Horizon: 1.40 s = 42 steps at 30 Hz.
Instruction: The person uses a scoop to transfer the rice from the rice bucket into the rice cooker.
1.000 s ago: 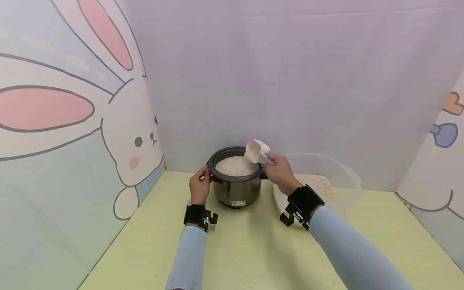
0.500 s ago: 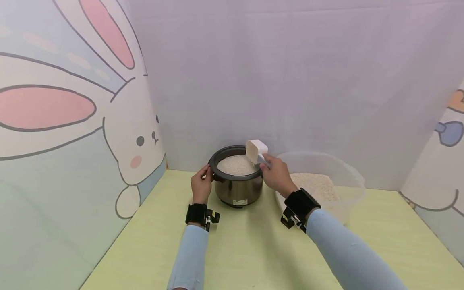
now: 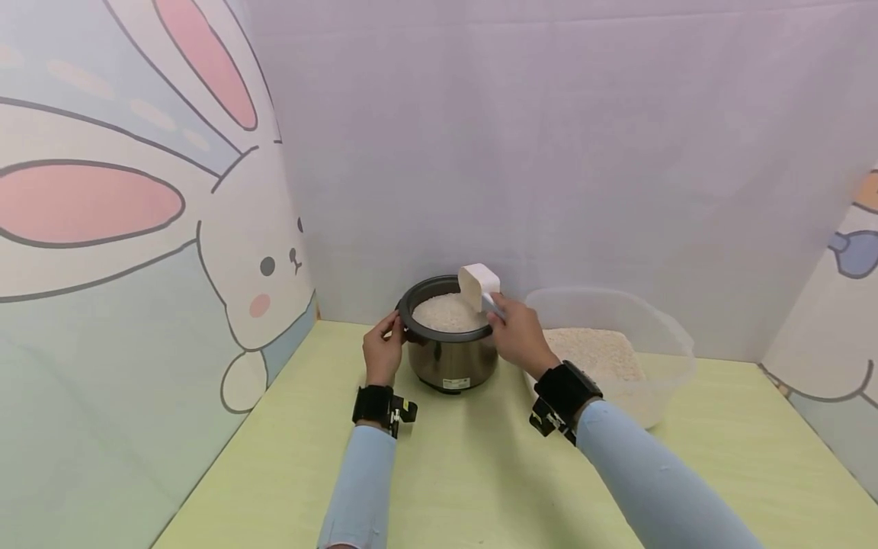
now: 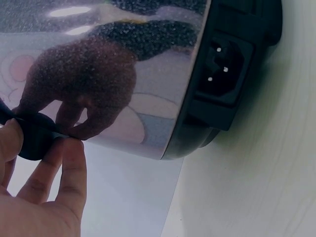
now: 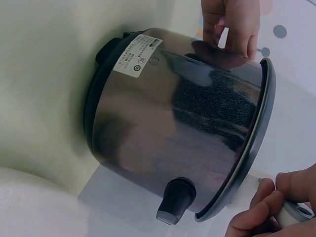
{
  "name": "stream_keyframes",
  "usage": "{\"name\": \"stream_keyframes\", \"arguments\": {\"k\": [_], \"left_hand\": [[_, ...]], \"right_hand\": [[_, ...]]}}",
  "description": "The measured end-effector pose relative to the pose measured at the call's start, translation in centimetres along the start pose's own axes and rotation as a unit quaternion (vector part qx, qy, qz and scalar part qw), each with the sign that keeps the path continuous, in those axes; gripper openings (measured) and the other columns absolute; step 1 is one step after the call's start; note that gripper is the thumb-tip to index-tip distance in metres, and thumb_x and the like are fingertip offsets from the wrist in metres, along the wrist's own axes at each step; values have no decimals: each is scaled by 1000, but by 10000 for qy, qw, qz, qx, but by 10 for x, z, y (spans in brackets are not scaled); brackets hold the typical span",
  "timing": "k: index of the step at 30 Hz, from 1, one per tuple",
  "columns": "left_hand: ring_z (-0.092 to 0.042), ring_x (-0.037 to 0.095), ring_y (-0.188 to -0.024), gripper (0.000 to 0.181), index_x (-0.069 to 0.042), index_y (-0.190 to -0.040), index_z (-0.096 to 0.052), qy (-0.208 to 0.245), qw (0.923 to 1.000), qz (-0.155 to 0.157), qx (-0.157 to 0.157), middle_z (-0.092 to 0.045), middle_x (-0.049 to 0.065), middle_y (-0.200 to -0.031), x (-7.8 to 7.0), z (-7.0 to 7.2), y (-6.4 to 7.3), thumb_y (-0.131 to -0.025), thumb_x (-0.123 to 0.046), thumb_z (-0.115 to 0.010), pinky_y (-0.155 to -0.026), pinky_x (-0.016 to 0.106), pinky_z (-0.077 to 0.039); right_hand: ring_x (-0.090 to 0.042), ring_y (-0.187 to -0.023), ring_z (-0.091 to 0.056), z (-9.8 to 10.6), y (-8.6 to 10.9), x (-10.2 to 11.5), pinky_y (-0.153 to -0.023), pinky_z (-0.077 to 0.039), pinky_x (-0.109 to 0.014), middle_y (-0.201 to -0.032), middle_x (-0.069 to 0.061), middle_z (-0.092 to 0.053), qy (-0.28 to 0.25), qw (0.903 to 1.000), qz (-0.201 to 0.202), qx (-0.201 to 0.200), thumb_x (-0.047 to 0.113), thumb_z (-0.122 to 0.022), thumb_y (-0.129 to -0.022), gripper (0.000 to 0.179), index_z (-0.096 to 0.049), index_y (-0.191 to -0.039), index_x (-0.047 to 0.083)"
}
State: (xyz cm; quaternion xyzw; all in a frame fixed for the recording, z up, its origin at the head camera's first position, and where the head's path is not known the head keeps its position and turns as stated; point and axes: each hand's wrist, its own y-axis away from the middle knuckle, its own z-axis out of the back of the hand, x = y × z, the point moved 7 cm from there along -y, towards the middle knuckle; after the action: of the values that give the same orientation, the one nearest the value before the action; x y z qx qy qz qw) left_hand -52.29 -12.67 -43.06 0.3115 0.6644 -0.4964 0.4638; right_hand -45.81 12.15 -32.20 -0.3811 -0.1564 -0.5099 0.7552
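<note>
A dark metallic rice cooker (image 3: 451,362) without a lid stands near the back wall, with white rice (image 3: 444,313) heaped inside. At its left side my left hand (image 3: 381,354) pinches the small black side handle (image 4: 37,140) between thumb and fingers. My right hand (image 3: 523,335) grips the grey handle of a white measuring scoop (image 3: 485,277), which is tipped over the cooker's right rim with its mouth towards the rice. In the right wrist view the scoop's cup is mostly hidden, while the cooker's other side handle (image 5: 177,200) shows.
Right of the cooker, partly behind my right forearm, a clear plastic tub (image 3: 675,351) holds more rice (image 3: 597,352). A power socket (image 4: 222,71) sits low on the cooker's side. Curtain walls enclose the pale green table (image 3: 439,473) at back and sides.
The scoop has turned further over and shifted slightly left above the cooker, its mouth now facing more downward. My left hand keeps its hold on the side handle.
</note>
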Motion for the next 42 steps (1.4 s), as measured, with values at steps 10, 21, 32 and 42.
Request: {"name": "stream_keyframes", "arguments": {"k": [10, 21, 32, 42], "left_hand": [[-75, 29, -92, 26, -7, -127, -73, -46, 10000, -47, 23, -70, 18, -113, -1, -3, -1, -103, -11, -63, -77, 20, -61], [-75, 29, -92, 26, -7, -127, -73, -145, 9999, 16, -15, -70, 17, -114, -1, -2, 0, -103, -11, -63, -75, 18, -59], [-74, 32, -93, 26, -7, -126, -74, -30, 10000, 53, -1, -70, 18, -114, -1, 0, 1, -104, -11, -62, -78, 21, -61], [-74, 29, -93, 26, -5, -127, -73, -51, 10000, -7, 20, -70, 19, -114, 0, 1, 0, -104, -11, -62, -80, 24, -62]], "right_hand": [[-40, -96, -64, 0, 2, 0, -77, -52, -47, -123, -36, -63, 363, 9985, 305, -277, 2, -55, -103, 44, -48, -144, -14], [-18, -60, -37, -1, 5, 0, -65, -37, -35, -83, -23, -63, 446, 9975, 518, -201, 1, -56, -103, 45, -47, -145, -13], [-42, -98, -66, 17, -7, 18, -76, -53, -48, -124, -36, -63, 377, 9938, 942, -466, -1, -54, -103, 45, -46, -146, -13], [-32, -80, -56, -9, 3, 8, -69, -49, -43, -94, -23, -62, 1616, 9801, 1139, 163, 0, -57, -102, 49, -45, -149, -8]]}}
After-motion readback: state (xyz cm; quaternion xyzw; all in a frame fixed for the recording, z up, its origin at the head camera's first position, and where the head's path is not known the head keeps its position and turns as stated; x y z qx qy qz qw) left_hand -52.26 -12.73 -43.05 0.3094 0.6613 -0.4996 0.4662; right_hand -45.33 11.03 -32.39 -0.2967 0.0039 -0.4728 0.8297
